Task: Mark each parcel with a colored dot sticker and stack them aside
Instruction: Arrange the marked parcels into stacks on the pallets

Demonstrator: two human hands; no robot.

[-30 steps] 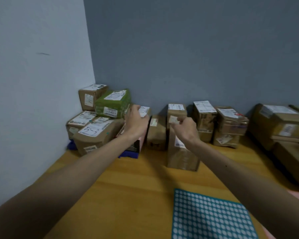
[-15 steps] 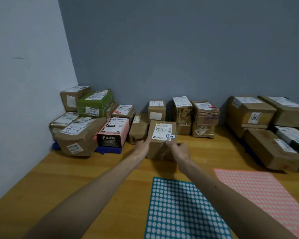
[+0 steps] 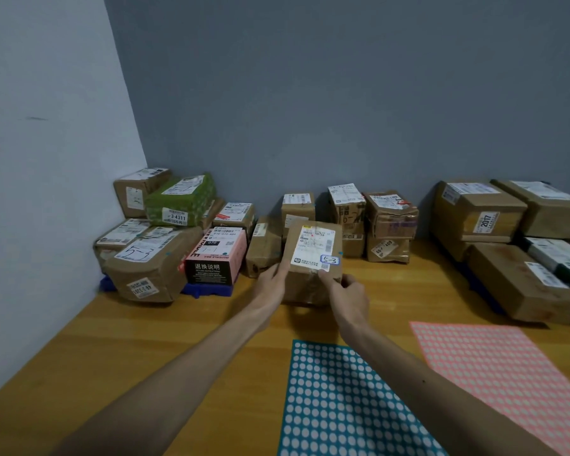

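The left hand and right hand hold the brown parcel from either side, fingers clamped on its near edges, over the wooden bench, just beyond the teal dot-sticker sheet

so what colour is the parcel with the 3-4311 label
Green: the green cardboard parcel in the left stack; head view shows it best.

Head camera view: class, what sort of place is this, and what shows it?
Probably a parcel sorting room. Labelled cardboard parcels line the grey wall, the left hand and right hand hold a brown parcel marked 5-3, and a teal dot sticker sheet and a pink dot sticker sheet lie nearby.
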